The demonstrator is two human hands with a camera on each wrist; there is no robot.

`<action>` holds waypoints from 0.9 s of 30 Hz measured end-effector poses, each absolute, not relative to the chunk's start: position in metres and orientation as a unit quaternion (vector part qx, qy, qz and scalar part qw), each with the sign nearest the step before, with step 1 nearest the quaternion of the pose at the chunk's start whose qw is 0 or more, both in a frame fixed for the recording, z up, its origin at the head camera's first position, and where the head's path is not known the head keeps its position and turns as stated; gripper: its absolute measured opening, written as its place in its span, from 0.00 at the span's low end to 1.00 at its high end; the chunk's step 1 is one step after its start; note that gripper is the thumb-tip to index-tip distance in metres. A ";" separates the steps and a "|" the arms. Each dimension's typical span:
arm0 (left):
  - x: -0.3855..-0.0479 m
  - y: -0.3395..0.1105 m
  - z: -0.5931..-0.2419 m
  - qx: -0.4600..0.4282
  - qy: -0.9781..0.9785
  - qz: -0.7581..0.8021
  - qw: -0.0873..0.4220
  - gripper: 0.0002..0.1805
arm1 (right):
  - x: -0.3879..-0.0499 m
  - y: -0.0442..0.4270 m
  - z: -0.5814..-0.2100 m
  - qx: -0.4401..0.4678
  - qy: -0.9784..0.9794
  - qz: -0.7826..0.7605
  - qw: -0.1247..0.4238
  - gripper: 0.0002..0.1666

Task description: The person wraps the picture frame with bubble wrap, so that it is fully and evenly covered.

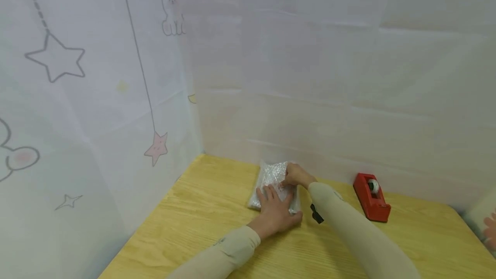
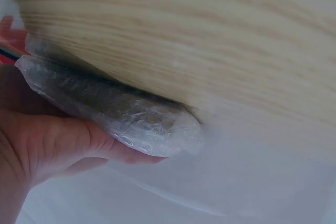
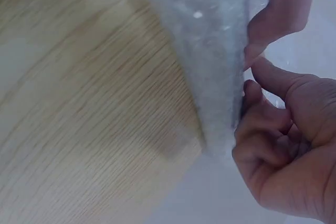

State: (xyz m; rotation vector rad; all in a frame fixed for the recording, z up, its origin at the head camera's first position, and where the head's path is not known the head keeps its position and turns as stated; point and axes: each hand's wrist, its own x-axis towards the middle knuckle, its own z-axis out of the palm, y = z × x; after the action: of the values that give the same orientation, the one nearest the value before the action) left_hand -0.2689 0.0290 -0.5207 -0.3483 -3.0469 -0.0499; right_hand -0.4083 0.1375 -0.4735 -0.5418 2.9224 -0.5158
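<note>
A flat package (image 1: pixel 274 174) wrapped in clear bubble wrap lies on the wooden table near the back wall. My left hand (image 1: pixel 274 215) rests on its near part with fingers spread over the wrap. In the left wrist view, the thumb side of that hand lies along the edge of the wrapped package (image 2: pixel 121 106). At the package's right side, my right hand (image 1: pixel 298 175) has curled fingers and pinches the wrap. The right wrist view has the thumb and index tip of my right hand (image 3: pixel 294 145) meeting close to the package's edge; exactly what lies between them is partly hidden.
To the right on the table stands a red tape dispenser (image 1: pixel 372 197) with a roll in it. A small dark object (image 1: pixel 316 213) shows beside the right sleeve. White sheets with drawn stars hang behind and left of the table (image 1: pixel 186 210).
</note>
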 end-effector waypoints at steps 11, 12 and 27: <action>-0.263 0.029 -0.517 -0.119 -0.991 -0.022 0.058 0.45 | -0.393 0.152 -0.467 -0.159 0.962 -0.214 0.053 0.15; -0.263 0.028 -0.517 -0.118 -0.991 -0.021 0.059 0.45 | -0.393 0.151 -0.467 -0.153 0.964 -0.212 0.054 0.16; -0.265 0.024 -0.517 -0.113 -0.992 -0.045 0.043 0.47 | -0.373 0.169 -0.489 -0.246 0.922 -0.300 0.013 0.08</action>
State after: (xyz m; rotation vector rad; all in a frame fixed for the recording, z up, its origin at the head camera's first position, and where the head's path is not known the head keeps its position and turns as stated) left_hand -0.2654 0.0237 -0.5174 -0.3469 -3.0319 -0.1379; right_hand -0.3734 0.1694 -0.4890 -0.7655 2.8721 -0.9364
